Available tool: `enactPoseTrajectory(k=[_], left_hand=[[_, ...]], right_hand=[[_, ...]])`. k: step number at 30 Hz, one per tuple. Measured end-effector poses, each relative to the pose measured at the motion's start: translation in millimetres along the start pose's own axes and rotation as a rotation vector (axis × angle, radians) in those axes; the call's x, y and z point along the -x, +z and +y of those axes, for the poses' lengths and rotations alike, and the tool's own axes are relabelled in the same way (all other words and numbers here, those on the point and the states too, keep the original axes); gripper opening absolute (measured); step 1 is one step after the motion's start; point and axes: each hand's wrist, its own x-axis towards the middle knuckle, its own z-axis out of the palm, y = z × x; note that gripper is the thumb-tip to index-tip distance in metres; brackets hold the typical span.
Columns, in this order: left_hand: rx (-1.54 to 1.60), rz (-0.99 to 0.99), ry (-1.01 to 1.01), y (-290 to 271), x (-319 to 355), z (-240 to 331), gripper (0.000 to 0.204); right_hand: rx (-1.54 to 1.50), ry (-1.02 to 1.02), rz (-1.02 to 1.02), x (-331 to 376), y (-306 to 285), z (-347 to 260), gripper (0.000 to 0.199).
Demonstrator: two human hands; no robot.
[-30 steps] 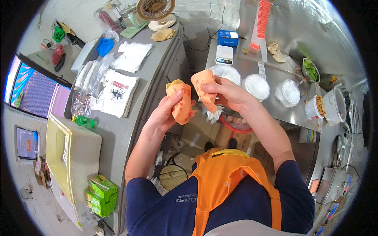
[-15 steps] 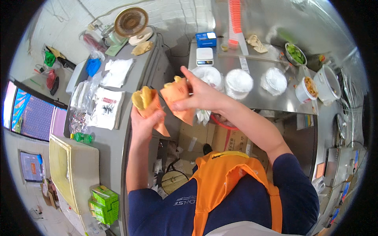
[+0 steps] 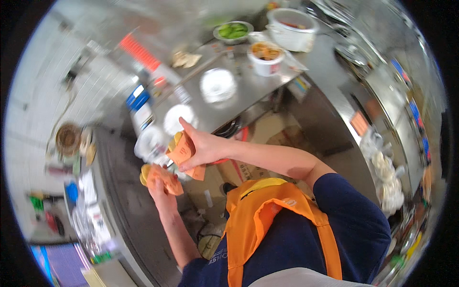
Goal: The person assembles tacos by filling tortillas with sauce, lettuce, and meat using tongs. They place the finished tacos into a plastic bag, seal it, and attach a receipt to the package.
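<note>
My left hand (image 3: pixel 164 197) is closed around an orange paper sleeve (image 3: pixel 162 178); the golden edge of a flatbread (image 3: pixel 144 175) pokes out at its far left. A second orange paper sleeve (image 3: pixel 182 152) is gripped in my right hand (image 3: pixel 204 149), thumb raised, with a yellow-brown flatbread (image 3: pixel 178 138) showing at its top. The two sleeves are held close together, in front of the orange apron (image 3: pixel 260 210). Just beyond them stand plastic-wrapped white stacks (image 3: pixel 149 143) on the steel counter. What fills the breads is hidden.
On the steel counter (image 3: pixel 248 98) are a wrapped white stack (image 3: pixel 218 85), a tub of orange-brown food (image 3: pixel 266 58), a bowl of green leaves (image 3: pixel 233 31) and a white bucket (image 3: pixel 292 29). A grey counter (image 3: pixel 112 179) runs along the left. Cardboard (image 3: pixel 248 167) covers part of the floor.
My view has turned to the right, so the steel counter now lies ahead and the grey counter has shifted left. Both sleeves stay in my hands; the left one is tilted more sideways.
</note>
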Motion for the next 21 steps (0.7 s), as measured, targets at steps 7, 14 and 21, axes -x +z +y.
enactPoseTrajectory(k=[7, 14, 21], left_hand=[[0.081, -0.212, -0.266, 138, -12, -106, 0.084], [0.038, -0.418, -0.353, 247, -96, -198, 0.104], [0.052, -0.722, -0.359, 427, -188, -242, 0.131]], right_hand=[[-0.078, 0.074, 0.322, 72, -129, 86, 0.143], [0.097, 0.213, 0.790, 109, -296, 197, 0.141], [0.773, 1.050, 1.245, 248, -490, 331, 0.147]])
